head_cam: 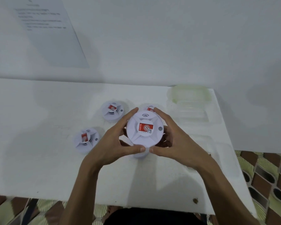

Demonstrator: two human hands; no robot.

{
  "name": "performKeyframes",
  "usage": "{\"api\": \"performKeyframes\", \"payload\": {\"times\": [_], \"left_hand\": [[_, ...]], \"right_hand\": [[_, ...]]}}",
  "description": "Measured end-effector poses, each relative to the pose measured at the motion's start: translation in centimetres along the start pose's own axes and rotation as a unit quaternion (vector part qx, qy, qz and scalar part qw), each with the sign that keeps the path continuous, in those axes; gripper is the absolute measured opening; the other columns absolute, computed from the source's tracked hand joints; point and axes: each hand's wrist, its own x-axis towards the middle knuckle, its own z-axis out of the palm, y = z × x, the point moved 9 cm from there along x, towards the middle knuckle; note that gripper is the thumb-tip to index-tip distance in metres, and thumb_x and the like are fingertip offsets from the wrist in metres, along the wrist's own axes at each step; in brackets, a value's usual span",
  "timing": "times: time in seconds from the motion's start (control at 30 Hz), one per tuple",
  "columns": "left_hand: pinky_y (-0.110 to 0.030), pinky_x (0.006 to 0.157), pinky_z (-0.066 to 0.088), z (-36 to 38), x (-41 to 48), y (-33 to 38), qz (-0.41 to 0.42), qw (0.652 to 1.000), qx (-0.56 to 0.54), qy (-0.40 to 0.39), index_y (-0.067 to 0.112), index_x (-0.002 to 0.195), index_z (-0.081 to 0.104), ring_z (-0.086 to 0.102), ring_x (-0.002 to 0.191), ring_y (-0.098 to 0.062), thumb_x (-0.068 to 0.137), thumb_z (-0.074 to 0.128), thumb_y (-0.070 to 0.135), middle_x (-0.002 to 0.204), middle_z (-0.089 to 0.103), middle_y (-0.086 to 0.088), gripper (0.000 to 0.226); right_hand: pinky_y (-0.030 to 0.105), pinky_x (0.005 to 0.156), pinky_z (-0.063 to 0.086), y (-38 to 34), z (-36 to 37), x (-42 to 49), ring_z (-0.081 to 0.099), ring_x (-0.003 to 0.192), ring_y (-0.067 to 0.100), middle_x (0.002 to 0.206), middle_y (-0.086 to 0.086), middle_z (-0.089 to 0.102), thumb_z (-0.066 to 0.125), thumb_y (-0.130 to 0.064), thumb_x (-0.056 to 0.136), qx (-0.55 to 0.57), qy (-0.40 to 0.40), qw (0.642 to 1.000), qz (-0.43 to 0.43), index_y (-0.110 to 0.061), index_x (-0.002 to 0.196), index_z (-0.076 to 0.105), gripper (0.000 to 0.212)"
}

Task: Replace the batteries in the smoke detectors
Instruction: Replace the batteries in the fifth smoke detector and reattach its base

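Smoke detector [144,129], face up, was held above the table [39,127]. The left hand [113,140] and right hand [173,138] had their fingers curled round its rim, thumbs meeting at its near edge, seemingly to twist it open. Other detectors [86,139] lay left of it.

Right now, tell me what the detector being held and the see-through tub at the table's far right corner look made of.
Detector: seems moulded hard plastic, smooth matte white, with crisp ribs and vent slots; its middle sticker looks like glossy red paper.
Tub: probably thin clear plastic with a pale greenish rim; the table shows through its ridged walls.
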Motion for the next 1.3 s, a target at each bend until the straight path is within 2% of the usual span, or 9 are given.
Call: {"api": "performKeyframes", "payload": {"times": [0.17,0.23,0.4,0.53,0.67,0.77,0.93,1.07,1.3], "left_hand": [[-0.013,0.089,0.046,-6.6,-2.0,-2.5,0.0,0.998,0.067,0.003,0.04,0.147,0.018,0.042,0.124,0.006,0.067,0.084,0.036,0.141,0.035,0.034,0.104],[-0.011,0.096,0.04,-9.4,-2.7,-3.8,-0.003,0.998,0.059,0.001,0.032,0.148,0.019,0.039,0.128,0.005,0.07,0.083,0.025,0.143,0.034,0.029,0.102],[-0.029,0.077,0.056,-17.3,-4.0,-7.4,-0.018,0.997,0.062,0.045,0.035,0.135,0.029,0.056,0.105,-0.006,0.063,0.088,0.024,0.125,0.051,0.02,0.095],[-0.021,0.071,0.053,-22.8,-3.3,-10.4,-0.023,0.993,0.087,0.078,0.036,0.135,0.031,0.057,0.096,0.002,0.064,0.087,0.03,0.12,0.048,0.033,0.09],[-0.013,0.071,0.048,-26.8,-2.1,-14.0,-0.033,0.988,0.108,0.108,0.029,0.135,0.04,0.054,0.101,0.002,0.063,0.087,0.029,0.126,0.048,0.018,0.086],[-0.01,0.075,0.047,-28.2,-1.2,-16.7,-0.041,0.984,0.134,0.106,0.028,0.133,0.043,0.048,0.111,-0.009,0.062,0.088,0.029,0.119,0.042,0.024,0.084],[-0.029,0.089,0.049,-29.5,0.0,-20.3,-0.1,0.981,0.143,0.082,0.034,0.13,0.043,0.048,0.111,-0.01,0.051,0.076,0.055,0.124,0.043,0.008,0.088],[-0.036,0.102,0.038,-29.8,0.8,-21.6,-0.113,0.976,0.169,0.083,0.014,0.133,0.045,0.045,0.12,-0.024,0.049,0.061,0.068,0.129,0.05,-0.006,0.101],[-0.043,0.101,0.042,-30.1,0.8,-22.6,-0.124,0.975,0.156,0.1,0.021,0.134,0.045,0.045,0.118,-0.018,0.05,0.067,0.069,0.131,0.051,0.0,0.099]], "right_hand": [[0.041,0.093,0.054,-1.1,6.0,3.9,0.065,0.101,0.012,0.118,-0.014,0.063,0.078,-0.016,0.078,-0.033,0.0,0.999,0.012,-0.047,0.144,0.024,0.091],[0.043,0.085,0.057,-1.8,8.6,5.7,0.067,0.089,0.017,0.111,-0.009,0.065,0.079,-0.018,0.077,-0.05,0.005,0.999,0.009,-0.044,0.142,0.026,0.088],[0.03,0.073,0.057,-3.3,13.8,11.6,0.065,0.079,0.008,0.108,-0.011,0.065,0.084,-0.031,0.071,-0.103,0.022,0.994,0.0,-0.042,0.141,0.03,0.09],[0.014,0.071,0.051,-3.9,17.4,16.8,0.06,0.087,-0.006,0.115,-0.021,0.058,0.084,-0.025,0.072,-0.113,0.021,0.993,0.005,-0.031,0.142,0.035,0.086],[0.026,0.074,0.056,-2.1,20.0,21.6,0.065,0.089,0.01,0.107,-0.004,0.064,0.083,-0.026,0.072,-0.139,0.015,0.989,0.041,-0.025,0.139,0.034,0.082],[0.028,0.074,0.054,-0.8,21.5,24.1,0.063,0.087,0.016,0.098,-0.007,0.061,0.084,-0.029,0.072,-0.169,0.001,0.984,0.062,-0.024,0.137,0.036,0.081],[0.022,0.07,0.043,0.7,22.8,26.9,0.056,0.095,0.017,0.114,-0.001,0.06,0.083,-0.026,0.075,-0.183,-0.012,0.979,0.087,-0.022,0.14,0.037,0.079],[0.024,0.076,0.041,1.6,23.3,28.5,0.053,0.1,0.017,0.128,0.003,0.058,0.083,-0.028,0.074,-0.201,-0.014,0.974,0.103,-0.021,0.142,0.036,0.083],[0.027,0.08,0.041,2.5,23.6,29.2,0.053,0.098,0.017,0.126,0.004,0.058,0.078,-0.024,0.079,-0.22,-0.031,0.968,0.119,-0.017,0.142,0.037,0.075]]}}
